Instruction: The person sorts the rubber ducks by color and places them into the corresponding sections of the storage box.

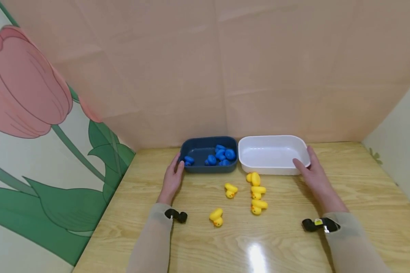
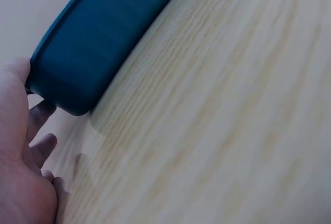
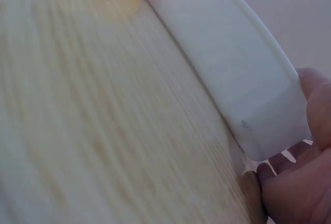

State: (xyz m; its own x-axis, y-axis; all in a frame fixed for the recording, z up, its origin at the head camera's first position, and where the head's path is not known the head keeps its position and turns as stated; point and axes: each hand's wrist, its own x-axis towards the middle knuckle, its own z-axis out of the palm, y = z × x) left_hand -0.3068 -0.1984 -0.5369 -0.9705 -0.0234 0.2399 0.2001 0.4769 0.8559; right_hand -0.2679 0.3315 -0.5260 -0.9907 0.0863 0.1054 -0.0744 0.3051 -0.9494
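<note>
My left hand (image 1: 172, 178) holds the left end of a dark blue tray (image 1: 210, 170), with the thumb at its rim and the fingers along the outer end wall. Inside that tray lie several small blue toy ducks (image 1: 210, 160), most of them toward its right half. At the right end of a white tray (image 1: 270, 170), my right hand (image 1: 316, 176) grips the wall, thumb over the rim and fingers outside. No objects show inside the white tray. Several yellow toy ducks (image 1: 259, 206) lie on the table in front of the trays, one close against the white tray's front wall.
Both trays stand side by side on the wooden table (image 1: 287, 246), near its back edge. A pinkish-beige sheet (image 1: 177, 76) rises behind them. To the left is a wall with a painted tulip (image 1: 27, 83); a pale wall (image 1: 403, 140) borders the right side.
</note>
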